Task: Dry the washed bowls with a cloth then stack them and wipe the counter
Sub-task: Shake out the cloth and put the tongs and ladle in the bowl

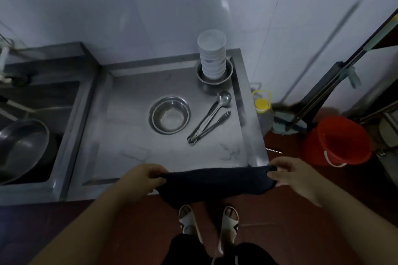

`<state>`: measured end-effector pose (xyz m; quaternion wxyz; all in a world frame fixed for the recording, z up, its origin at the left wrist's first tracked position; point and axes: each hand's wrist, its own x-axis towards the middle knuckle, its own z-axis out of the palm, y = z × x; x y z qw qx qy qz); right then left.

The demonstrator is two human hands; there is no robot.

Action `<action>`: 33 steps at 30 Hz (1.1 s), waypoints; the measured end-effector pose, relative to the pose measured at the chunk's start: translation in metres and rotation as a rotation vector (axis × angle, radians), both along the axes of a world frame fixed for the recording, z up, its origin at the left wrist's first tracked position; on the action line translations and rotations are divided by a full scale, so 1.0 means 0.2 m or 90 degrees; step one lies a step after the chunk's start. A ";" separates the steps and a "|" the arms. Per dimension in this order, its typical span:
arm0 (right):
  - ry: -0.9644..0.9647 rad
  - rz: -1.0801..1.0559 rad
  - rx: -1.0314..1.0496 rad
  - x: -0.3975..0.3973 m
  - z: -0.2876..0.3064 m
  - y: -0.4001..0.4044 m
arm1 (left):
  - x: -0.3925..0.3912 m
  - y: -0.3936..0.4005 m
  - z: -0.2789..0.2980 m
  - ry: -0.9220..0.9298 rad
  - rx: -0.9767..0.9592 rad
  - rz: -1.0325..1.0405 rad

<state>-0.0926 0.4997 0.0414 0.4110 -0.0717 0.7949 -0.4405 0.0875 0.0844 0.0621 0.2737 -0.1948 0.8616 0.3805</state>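
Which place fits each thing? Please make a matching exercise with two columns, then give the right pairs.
Things:
1. white bowls
2. dark cloth
3. tongs
4. red bucket

Places:
A. on the floor, right of the counter
B. stretched between left hand and right hand
C. stacked in a metal bowl at the back
D. lying beside the ladle

Pairs: 1-C, 2-B, 3-D, 4-A

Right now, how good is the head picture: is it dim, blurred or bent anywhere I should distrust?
Head view: dim and bluish overall. The dark cloth held between the left hand and right hand shows no weave. There is soft glare on the wall. Wide-angle bending curves the counter edges. The white bowl stack is slightly smeared.
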 end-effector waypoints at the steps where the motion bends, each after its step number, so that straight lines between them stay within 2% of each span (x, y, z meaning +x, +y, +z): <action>1: -0.020 0.015 0.016 0.02 -0.05 0.01 | 0.02 0.00 -0.05 -0.014 0.003 -0.003; 6: -0.023 0.023 0.127 0.13 -0.35 -0.02 | 0.07 0.02 -0.30 -0.076 -0.043 -0.001; 10: 0.070 0.009 0.204 0.13 -0.53 -0.10 | 0.03 0.05 -0.50 -0.070 -0.107 0.033; 21: 0.273 0.056 0.378 -0.07 -0.75 -0.30 | -0.29 0.05 -0.84 -0.029 -0.161 0.085; 26: 0.378 0.179 0.498 -0.08 -0.79 -0.36 | -0.34 0.09 -0.91 -0.020 -0.217 0.095; 30: 0.453 0.212 0.523 -0.04 -0.80 -0.39 | -0.34 0.13 -0.94 -0.055 -0.277 0.039; 33: 0.489 0.261 0.460 -0.02 -0.80 -0.41 | -0.32 0.16 -0.94 -0.003 -0.317 -0.029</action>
